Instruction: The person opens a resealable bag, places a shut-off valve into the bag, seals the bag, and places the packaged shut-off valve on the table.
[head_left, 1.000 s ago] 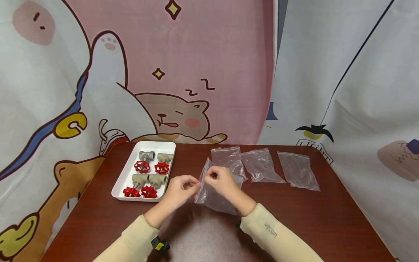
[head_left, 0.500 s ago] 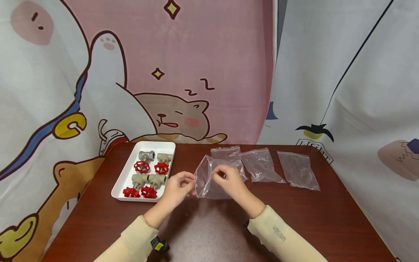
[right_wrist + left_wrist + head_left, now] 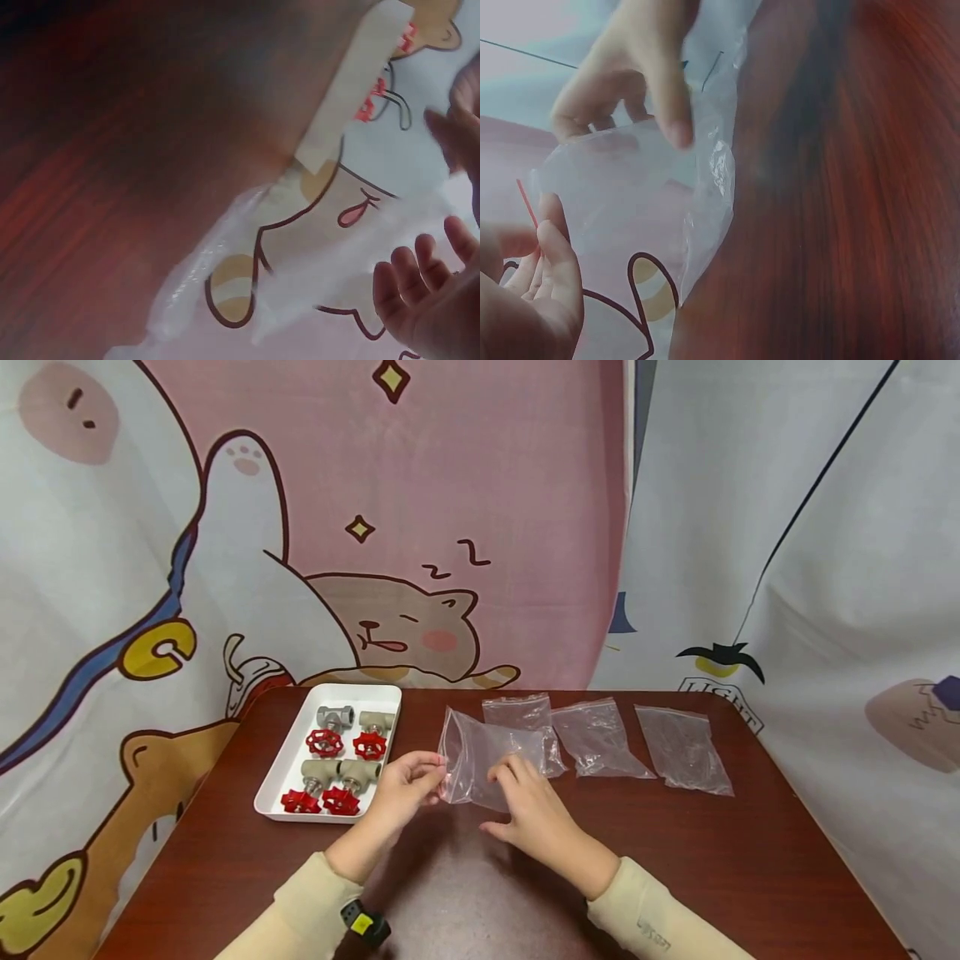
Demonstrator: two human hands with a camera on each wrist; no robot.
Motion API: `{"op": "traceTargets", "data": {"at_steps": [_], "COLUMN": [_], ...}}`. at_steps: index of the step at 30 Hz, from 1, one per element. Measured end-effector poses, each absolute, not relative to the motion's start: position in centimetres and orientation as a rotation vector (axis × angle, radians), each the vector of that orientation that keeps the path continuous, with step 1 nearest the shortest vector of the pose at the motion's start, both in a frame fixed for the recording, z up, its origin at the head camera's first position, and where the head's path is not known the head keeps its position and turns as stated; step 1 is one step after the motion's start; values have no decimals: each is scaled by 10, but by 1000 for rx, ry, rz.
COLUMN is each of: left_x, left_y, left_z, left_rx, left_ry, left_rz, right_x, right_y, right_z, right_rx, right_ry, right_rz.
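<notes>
A clear zip bag (image 3: pixel 480 747) stands up off the table between the two hands, its mouth gaping towards the left. My left hand (image 3: pixel 405 789) pinches the mouth edge between thumb and fingers. There, the left wrist view shows a thin red strip (image 3: pixel 526 201) at the pinched edge. Beside the bag's front and body is my right hand (image 3: pixel 536 810), fingers spread and bent loosely, thumb apart. In the left wrist view those right-hand fingers (image 3: pixel 679 124) overlap the film with no pinch on it.
A white tray (image 3: pixel 273 785) at the left holds several valves with red handwheels, among them a grey metal valve (image 3: pixel 335 717). Three more clear bags lie behind and to the right: a near one (image 3: pixel 517 712), a middle one (image 3: pixel 600 739) and a far-right one (image 3: pixel 686 752).
The bag's mouth has spread wider and the bag has risen upright. My right hand has let go of the film, its fingers uncurling, and moved slightly right and down. My left hand keeps its pinch.
</notes>
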State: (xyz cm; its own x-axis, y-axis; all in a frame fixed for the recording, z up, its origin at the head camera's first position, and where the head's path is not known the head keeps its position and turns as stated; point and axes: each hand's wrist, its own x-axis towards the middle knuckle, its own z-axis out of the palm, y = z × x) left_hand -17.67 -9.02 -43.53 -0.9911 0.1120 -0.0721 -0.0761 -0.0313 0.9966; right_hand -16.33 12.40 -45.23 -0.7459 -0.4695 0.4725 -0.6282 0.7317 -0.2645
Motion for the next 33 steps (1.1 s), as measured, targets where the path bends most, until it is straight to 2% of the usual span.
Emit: {"op": "traceTargets", "data": {"at_steps": [15,19,25,29,33], "left_x": [-176,-176,-179,-180,-178], "left_y": [-89,-92,-97,-97,-97], "left_z": [-435,-440,-445,-446,-446], "left_rx": [-18,171,578,772,852], "left_ry": [2073,2348,2909,2935,2845], "left_rz": [2187,2079,1620,1525,1572], "right_x": [-167,-168,-170,-171,-171], "right_y": [139,141,143,143,143], "right_z": [-448,-445,-442,-442,-440], "right_rx": [789,772,740,730,720], "right_ry": [-2375,-2329,-2328,-2316,-2305], "right_rz": [487,490,508,544,590]}}
